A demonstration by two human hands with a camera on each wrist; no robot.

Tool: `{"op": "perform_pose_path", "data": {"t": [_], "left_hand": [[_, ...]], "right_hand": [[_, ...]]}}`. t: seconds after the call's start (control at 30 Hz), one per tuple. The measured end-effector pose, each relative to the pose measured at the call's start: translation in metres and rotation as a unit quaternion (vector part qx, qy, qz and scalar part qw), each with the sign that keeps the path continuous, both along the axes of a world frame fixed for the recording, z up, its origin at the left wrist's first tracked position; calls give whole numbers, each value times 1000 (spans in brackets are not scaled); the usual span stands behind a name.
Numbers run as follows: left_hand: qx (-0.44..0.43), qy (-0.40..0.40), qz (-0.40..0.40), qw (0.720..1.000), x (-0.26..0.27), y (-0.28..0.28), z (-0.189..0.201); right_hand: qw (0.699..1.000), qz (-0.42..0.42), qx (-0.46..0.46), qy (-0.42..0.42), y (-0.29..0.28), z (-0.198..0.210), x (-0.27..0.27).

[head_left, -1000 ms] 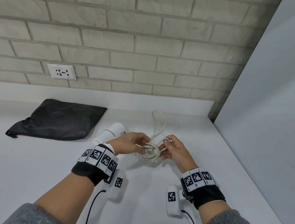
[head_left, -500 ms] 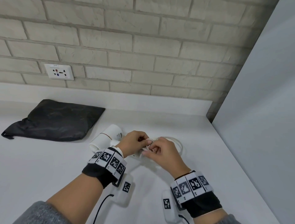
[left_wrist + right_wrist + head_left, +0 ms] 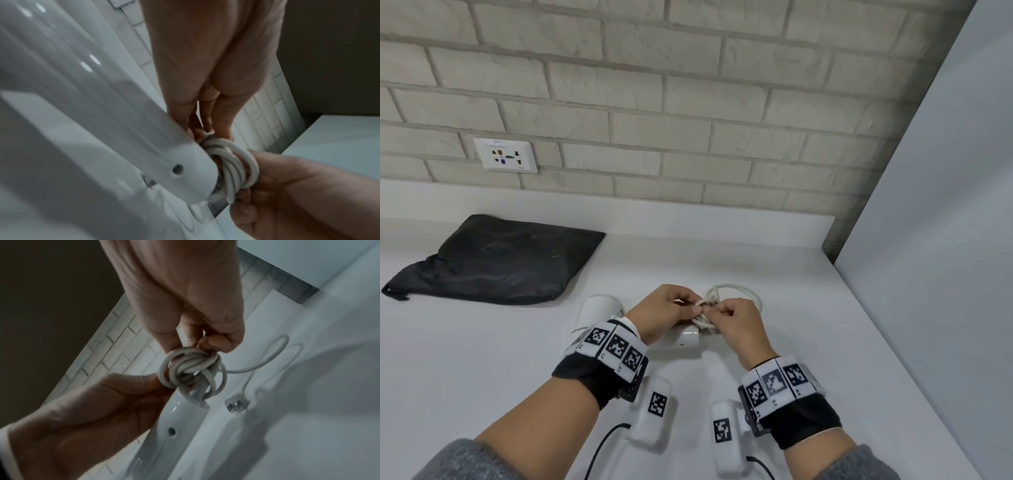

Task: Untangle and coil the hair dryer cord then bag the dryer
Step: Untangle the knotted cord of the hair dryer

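Note:
The white hair dryer (image 3: 599,308) lies on the white counter (image 3: 482,359), its handle (image 3: 174,426) pointing toward my hands. The white cord (image 3: 705,310) is knotted into a tight tangle (image 3: 191,369) at the handle's end. My left hand (image 3: 681,308) pinches the tangle from the left. From the right, my right hand (image 3: 722,313) pinches a strand of it with curled fingers (image 3: 207,340). A loose cord loop (image 3: 736,291) lies behind the hands, ending in the plug (image 3: 237,404) on the counter. The black bag (image 3: 496,260) lies flat at the back left.
A brick wall with a socket plate (image 3: 505,155) stands behind the counter. A tall white panel (image 3: 928,240) closes off the right side. The counter's back ledge (image 3: 619,212) runs along the wall.
Both hands have drawn together on the knot. The cord loop that stood up behind them has dropped flat onto the counter to the right.

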State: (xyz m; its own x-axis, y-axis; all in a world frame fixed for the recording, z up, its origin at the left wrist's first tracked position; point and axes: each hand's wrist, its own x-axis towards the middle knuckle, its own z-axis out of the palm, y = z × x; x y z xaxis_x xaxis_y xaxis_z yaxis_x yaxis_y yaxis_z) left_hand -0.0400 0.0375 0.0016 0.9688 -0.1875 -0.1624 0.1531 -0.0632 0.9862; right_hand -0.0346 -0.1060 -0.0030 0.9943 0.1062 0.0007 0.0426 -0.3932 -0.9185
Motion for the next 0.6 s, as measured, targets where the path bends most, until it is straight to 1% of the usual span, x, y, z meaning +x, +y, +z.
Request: {"op": "perform_pose_path", "data": {"t": [0.07, 0.1, 0.23, 0.33, 0.43, 0.5, 0.6], "left_hand": [[10, 1, 13, 1000, 0, -4, 1], [13, 2, 25, 1000, -1, -5, 3], [49, 2, 98, 994, 4, -11, 14], [78, 3, 132, 988, 7, -14, 19], [122, -19, 155, 980, 8, -16, 25], [140, -36, 167, 975, 7, -17, 31], [125, -34, 178, 975, 7, -17, 34]], "right_hand": [[1000, 15, 16, 11, -1, -1, 2], [999, 31, 25, 4, -2, -1, 2], [991, 103, 37, -74, -10, 3, -3], [979, 172, 46, -98, -20, 5, 0], [968, 209, 113, -75, -24, 5, 3], [957, 219, 183, -53, -23, 3, 1], [931, 214, 296, 8, -20, 9, 0]]}}
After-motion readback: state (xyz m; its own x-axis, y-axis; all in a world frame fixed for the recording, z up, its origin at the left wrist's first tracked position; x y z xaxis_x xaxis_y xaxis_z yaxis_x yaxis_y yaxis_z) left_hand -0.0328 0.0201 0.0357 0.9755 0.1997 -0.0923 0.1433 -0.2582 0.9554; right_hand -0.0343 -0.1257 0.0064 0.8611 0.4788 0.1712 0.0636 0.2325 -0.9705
